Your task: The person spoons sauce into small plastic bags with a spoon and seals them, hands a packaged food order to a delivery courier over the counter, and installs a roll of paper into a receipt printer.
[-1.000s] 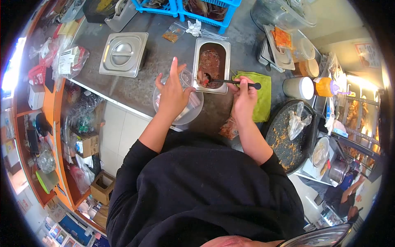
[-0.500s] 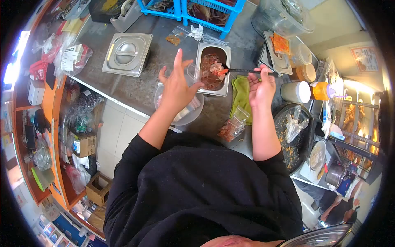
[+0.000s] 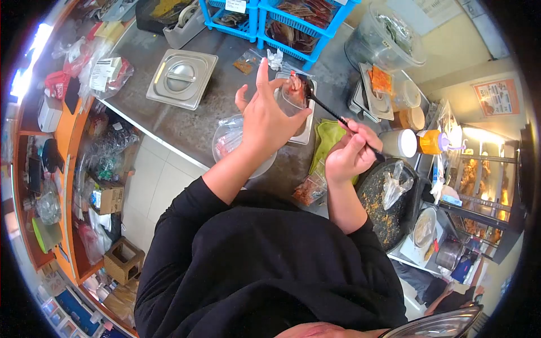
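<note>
My left hand [image 3: 266,121] holds a small clear plastic cup [image 3: 288,102] between thumb and fingers, above the steel food pan [image 3: 309,127]. The raised index finger points away from me. In my right hand [image 3: 354,151] is a black spoon [image 3: 329,110], gripped by its long handle. Its head, loaded with reddish food [image 3: 295,85], is at the mouth of the cup. My left hand and the cup hide much of the pan. Beneath my left forearm stands a clear round bowl [image 3: 220,138] with small plastic bags in it.
A lidded steel pan [image 3: 181,79] stands to the left. Blue baskets [image 3: 290,42] hold dried goods at the back. Right of the pan lie a green cloth [image 3: 328,141] and a filled bag [image 3: 310,190]. Jars [image 3: 399,143] and a black tray [image 3: 389,225] line the right side.
The spoon has lifted food out of the pan and up to the cup. My left hand has moved right with the cup, over the pan. My right hand has lowered and closed around the handle.
</note>
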Demonstrator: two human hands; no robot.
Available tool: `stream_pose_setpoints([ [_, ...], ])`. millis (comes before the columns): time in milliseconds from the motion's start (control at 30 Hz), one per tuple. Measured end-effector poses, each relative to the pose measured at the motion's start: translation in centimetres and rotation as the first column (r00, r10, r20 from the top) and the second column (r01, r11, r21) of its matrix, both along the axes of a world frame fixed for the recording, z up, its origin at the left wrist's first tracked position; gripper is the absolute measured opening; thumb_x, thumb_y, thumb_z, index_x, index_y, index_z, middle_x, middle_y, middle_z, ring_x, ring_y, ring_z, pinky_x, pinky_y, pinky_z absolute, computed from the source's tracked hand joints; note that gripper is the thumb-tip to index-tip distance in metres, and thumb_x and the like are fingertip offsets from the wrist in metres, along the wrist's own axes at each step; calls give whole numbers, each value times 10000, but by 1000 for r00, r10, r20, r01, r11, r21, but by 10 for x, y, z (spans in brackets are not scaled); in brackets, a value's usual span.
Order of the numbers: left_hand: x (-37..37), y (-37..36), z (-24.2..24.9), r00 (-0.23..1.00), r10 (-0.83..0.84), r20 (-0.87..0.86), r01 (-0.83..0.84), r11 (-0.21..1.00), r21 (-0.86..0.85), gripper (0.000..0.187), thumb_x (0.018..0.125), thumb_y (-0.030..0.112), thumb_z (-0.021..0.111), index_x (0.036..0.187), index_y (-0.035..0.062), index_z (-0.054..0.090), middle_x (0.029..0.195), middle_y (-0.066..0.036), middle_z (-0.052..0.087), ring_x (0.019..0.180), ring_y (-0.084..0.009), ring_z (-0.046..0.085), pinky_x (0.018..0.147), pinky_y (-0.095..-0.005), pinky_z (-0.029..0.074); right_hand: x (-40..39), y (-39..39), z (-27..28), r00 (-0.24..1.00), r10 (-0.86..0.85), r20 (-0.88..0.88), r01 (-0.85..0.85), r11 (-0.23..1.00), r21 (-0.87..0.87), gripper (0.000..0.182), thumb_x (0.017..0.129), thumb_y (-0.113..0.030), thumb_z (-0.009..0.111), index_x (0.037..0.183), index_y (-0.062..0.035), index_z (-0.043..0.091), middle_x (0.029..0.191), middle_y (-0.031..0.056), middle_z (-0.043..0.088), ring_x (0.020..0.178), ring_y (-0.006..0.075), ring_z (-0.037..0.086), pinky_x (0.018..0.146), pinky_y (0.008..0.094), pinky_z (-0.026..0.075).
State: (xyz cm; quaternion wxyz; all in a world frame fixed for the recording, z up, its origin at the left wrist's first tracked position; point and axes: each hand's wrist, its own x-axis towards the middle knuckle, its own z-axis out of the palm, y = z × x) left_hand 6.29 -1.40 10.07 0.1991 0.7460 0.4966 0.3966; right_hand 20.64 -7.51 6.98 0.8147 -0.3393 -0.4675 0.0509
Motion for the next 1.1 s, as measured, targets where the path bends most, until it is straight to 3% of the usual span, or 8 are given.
stream_pose_setpoints([
  [233,4,-2,-1,998,-61,26,63,994,-90,1184,656,274,824,1446,9,-17,1087,-96,645,1013,-266,618,1040,-511,153,10,-9,6,942,-85,325,39,988,147,59,925,9,474,975,-21,486,860,174,625,761,279,621,742,450,547],
  [433,5,-1,-5,996,-73,53,77,994,-81,1153,680,217,808,1450,11,-25,1053,-115,647,989,-274,621,1024,-513,206,10,-14,16,914,-61,400,-10,985,174,85,908,41,463,960,-16,497,825,172,637,734,278,620,750,463,533],
  [533,4,-2,-4,993,-93,68,99,991,-92,1136,695,189,796,1450,12,-35,1053,-126,637,974,-276,620,1003,-478,278,12,-9,9,958,-44,283,11,993,118,41,937,-11,476,971,-7,499,877,159,626,747,243,621,760,435,540],
  [667,-1,1,-10,936,-126,329,209,950,-232,1094,714,160,779,1457,24,-12,1079,-148,605,963,-274,613,923,-400,408,24,-9,5,926,-31,-376,-80,958,-277,130,982,-124,480,1057,-18,490,971,133,589,780,208,622,771,381,538],
  [767,-8,5,-20,947,-71,312,88,995,-43,839,745,175,756,1422,48,278,1089,-139,582,959,-286,590,849,-379,454,36,5,-17,906,-71,-417,-83,936,-341,168,978,-122,491,1064,21,515,986,138,582,839,193,624,772,324,550],
  [867,-27,19,-33,987,-68,-144,101,967,235,511,768,204,734,1229,74,556,1080,-105,575,931,-287,570,834,-384,443,35,1,-24,987,-78,-143,1,880,-475,153,973,-103,496,1043,31,515,993,142,580,880,191,614,790,324,549],
  [900,-27,19,-34,980,-113,-161,140,976,168,314,774,228,713,1054,97,655,1086,-72,570,965,-289,536,854,-402,414,35,3,-27,992,-83,-91,34,894,-446,130,964,-77,501,1028,36,515,998,145,581,901,191,612,801,328,549],
  [1100,10,22,-33,813,-245,-527,327,943,66,704,625,366,781,1227,93,541,1149,-70,596,1185,-298,417,970,-475,283,38,15,-15,989,-76,-129,30,944,-329,138,965,-77,498,1036,40,519,994,147,583,891,194,619,791,324,554],
])
